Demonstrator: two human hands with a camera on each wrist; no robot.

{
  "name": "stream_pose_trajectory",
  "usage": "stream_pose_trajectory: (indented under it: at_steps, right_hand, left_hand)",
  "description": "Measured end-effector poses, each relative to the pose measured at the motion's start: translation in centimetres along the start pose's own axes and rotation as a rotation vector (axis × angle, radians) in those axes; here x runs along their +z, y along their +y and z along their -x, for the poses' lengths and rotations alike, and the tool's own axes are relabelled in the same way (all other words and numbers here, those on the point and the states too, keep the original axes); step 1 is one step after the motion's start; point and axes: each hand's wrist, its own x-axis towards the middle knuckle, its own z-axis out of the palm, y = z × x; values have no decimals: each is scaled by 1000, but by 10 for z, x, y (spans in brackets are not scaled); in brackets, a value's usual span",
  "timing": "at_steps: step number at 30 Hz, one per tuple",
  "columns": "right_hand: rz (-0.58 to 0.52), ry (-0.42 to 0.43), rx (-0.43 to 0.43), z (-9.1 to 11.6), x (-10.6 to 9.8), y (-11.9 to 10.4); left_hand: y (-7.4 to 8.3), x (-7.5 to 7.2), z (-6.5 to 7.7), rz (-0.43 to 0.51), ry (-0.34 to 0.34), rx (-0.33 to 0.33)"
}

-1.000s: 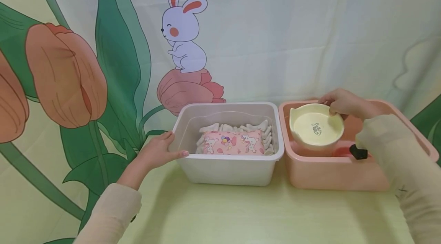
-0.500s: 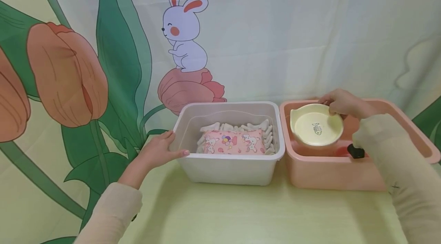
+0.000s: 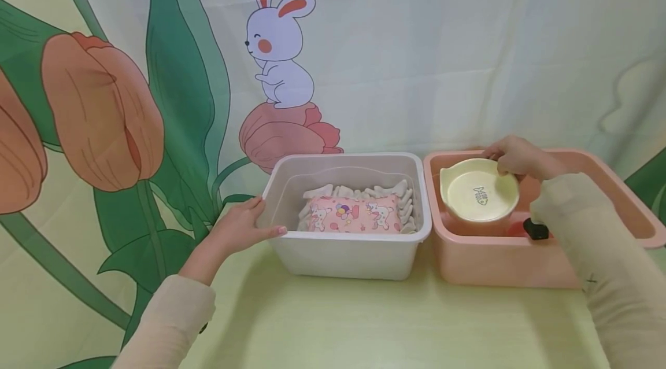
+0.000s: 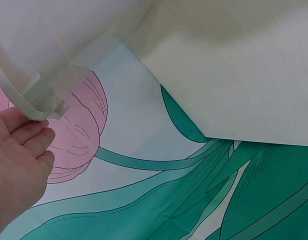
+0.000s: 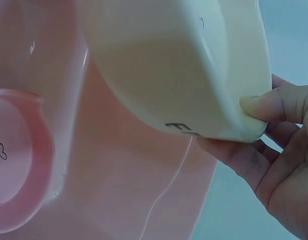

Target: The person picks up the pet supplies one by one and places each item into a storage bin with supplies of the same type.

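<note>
My right hand (image 3: 520, 158) pinches the back right rim of a cream pet bowl (image 3: 470, 189) with cat ears and a fish-bone print. The bowl tilts above the left part of a pink bin (image 3: 504, 265). In the right wrist view, the thumb lies inside the bowl's wall and fingers press its outside. On the left, my left hand (image 3: 239, 227) grips the front left corner of a white bin (image 3: 343, 259), thumb on the rim and bent fingertips against its outside in the left wrist view. Inside that bin lies a pink unicorn-print cushioned packet (image 3: 356, 214).
Several off-white, bone-like pieces (image 3: 390, 191) surround the packet in the white bin. A pink bowl (image 5: 13, 155) with a fish-bone print sits in the pink bin. Both bins stand side by side on a pale table (image 3: 364, 323), before a printed curtain (image 3: 395, 68).
The whole head view has shifted very slightly. Both hands keep their holds, and the cream bowl stays over the pink bin with almost no movement.
</note>
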Motion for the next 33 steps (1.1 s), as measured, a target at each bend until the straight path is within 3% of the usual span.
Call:
stream_pose_trajectory:
  at_steps: [17, 33]
  right_hand:
    - [1, -4, 11, -9, 3, 3]
    - [67, -12, 10, -14, 6, 2]
  left_hand:
    - [3, 0, -3, 11, -12, -10]
    - [5, 0, -2, 12, -7, 0]
